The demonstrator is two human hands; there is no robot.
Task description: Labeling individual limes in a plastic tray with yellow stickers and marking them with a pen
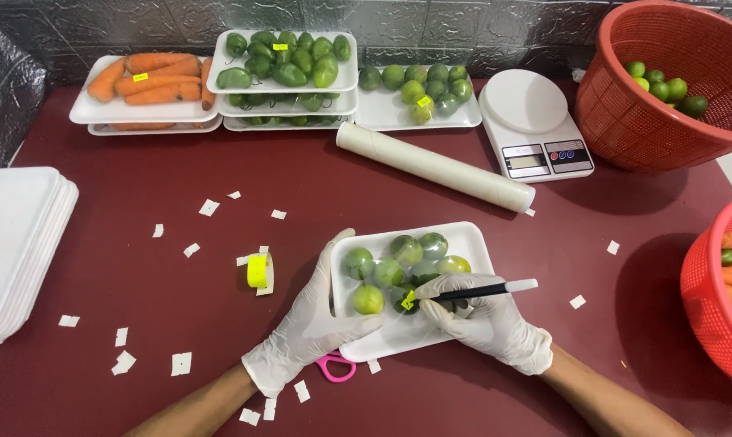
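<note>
Head view shows the right hand (487, 324) grasping a pen (483, 290), its tip at a yellow sticker (408, 301) on the wrapped limes (398, 263). The left hand (313, 320) grips the left edge of the white tray (471, 243) near the front of the tabletop (139, 283). Paper scraps (180, 363) lie at the left, with open room between them; a roll (435, 167) lies behind the tray.

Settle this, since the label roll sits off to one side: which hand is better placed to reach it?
Probably the left hand: the yellow label roll lies on its side, and the right hand holds a pen.
</note>
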